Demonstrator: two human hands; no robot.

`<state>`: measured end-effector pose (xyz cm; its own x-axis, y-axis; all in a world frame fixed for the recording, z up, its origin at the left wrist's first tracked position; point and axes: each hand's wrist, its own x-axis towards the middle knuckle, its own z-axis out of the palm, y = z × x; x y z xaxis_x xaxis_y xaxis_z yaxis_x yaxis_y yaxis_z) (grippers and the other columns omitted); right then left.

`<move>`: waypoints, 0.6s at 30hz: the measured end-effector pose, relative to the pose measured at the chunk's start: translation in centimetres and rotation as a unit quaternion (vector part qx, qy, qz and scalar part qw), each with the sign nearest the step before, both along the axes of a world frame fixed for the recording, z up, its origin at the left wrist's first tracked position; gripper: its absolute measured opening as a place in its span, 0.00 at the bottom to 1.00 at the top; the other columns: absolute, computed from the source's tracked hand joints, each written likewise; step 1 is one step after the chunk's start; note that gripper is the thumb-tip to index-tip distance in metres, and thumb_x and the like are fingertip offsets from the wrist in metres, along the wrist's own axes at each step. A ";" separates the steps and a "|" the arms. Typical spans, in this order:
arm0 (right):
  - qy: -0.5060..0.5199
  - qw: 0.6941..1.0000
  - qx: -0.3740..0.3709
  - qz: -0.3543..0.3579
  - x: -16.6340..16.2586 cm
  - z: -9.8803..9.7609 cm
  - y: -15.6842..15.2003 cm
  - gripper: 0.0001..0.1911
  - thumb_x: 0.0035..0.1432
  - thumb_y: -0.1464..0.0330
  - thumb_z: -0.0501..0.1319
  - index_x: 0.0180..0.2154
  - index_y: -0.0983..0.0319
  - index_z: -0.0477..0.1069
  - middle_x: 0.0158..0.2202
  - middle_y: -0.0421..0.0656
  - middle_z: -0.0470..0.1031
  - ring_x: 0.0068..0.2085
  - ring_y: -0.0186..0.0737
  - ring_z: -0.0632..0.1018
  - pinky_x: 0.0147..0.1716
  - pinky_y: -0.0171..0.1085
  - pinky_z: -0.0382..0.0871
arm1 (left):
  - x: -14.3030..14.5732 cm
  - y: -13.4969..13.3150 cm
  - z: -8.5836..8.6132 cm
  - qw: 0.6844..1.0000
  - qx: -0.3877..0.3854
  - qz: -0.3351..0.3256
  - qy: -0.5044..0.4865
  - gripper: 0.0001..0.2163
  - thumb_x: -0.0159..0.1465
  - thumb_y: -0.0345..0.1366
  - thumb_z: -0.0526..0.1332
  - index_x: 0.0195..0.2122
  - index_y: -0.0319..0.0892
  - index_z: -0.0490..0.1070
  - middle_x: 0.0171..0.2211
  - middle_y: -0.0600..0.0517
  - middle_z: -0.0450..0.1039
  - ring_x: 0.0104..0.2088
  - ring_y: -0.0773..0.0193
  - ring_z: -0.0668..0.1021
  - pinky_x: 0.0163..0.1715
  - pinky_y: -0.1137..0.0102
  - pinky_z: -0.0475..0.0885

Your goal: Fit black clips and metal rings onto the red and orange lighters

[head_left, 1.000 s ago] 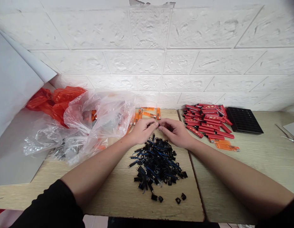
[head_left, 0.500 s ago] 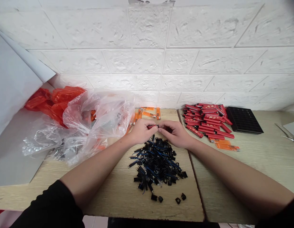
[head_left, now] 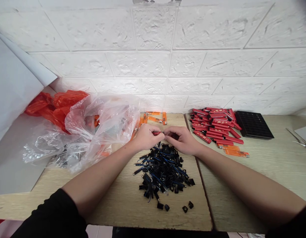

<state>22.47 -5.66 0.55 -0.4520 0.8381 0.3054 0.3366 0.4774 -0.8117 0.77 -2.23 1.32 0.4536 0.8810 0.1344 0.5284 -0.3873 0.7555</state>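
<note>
My left hand (head_left: 147, 136) and my right hand (head_left: 180, 138) meet fingertip to fingertip above a heap of small black and blue parts (head_left: 162, 168). Between the fingertips a thin red stick-shaped piece (head_left: 157, 133) shows, gripped from both ends. Its far end is hidden inside my right fingers. Both hands hover just behind the heap, over the wooden board (head_left: 123, 198).
A crumpled clear plastic bag (head_left: 98, 127) with orange bags (head_left: 56, 105) behind it lies at the left. A pile of red sticks (head_left: 214, 127) and a black tray (head_left: 253, 125) lie at the right, orange pieces (head_left: 154, 118) by the wall. Several loose black caps (head_left: 175, 206) sit near the front edge.
The hands pressed slightly closer together. A red piece that was hardly visible a second ago now shows between the fingertips.
</note>
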 end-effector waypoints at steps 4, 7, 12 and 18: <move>-0.002 1.000 -0.001 0.001 0.0 0.0 0.0 0.08 0.70 0.64 0.62 0.40 0.61 0.78 0.35 0.44 0.79 0.34 0.38 0.75 0.34 0.37 0.70 | 0.1 -0.1 0.1 1.000 0.004 0.001 0.004 0.16 0.57 0.37 0.61 0.18 0.44 0.53 0.21 0.57 0.47 0.25 0.68 0.56 0.27 0.65 0.49; -0.004 1.000 0.001 0.003 0.0 0.0 0.0 0.08 0.70 0.65 0.62 0.40 0.61 0.78 0.36 0.44 0.80 0.34 0.38 0.76 0.34 0.37 0.70 | 0.1 -0.2 0.2 1.000 0.006 0.007 0.004 0.17 0.57 0.37 0.61 0.18 0.44 0.52 0.21 0.57 0.47 0.25 0.68 0.55 0.26 0.64 0.48; 0.001 1.000 0.004 0.004 0.0 0.0 0.0 0.08 0.70 0.65 0.62 0.40 0.61 0.78 0.35 0.44 0.80 0.34 0.38 0.76 0.33 0.36 0.70 | 0.2 -0.2 0.2 1.000 0.006 0.012 0.007 0.18 0.57 0.37 0.62 0.18 0.44 0.52 0.20 0.58 0.47 0.25 0.68 0.55 0.27 0.64 0.49; 0.018 1.000 -0.024 0.003 -0.1 -0.1 -0.1 0.08 0.71 0.64 0.63 0.40 0.61 0.78 0.32 0.41 0.77 0.30 0.35 0.71 0.31 0.36 0.67 | 0.0 0.1 -0.1 1.000 0.001 -0.011 -0.006 0.16 0.61 0.37 0.59 0.19 0.44 0.57 0.20 0.57 0.52 0.25 0.67 0.58 0.28 0.65 0.52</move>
<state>22.34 -5.73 0.49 -0.4459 0.8496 0.2816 0.3044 0.4398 -0.8450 0.81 -2.13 1.20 0.4720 0.8702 0.1410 0.5104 -0.4001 0.7612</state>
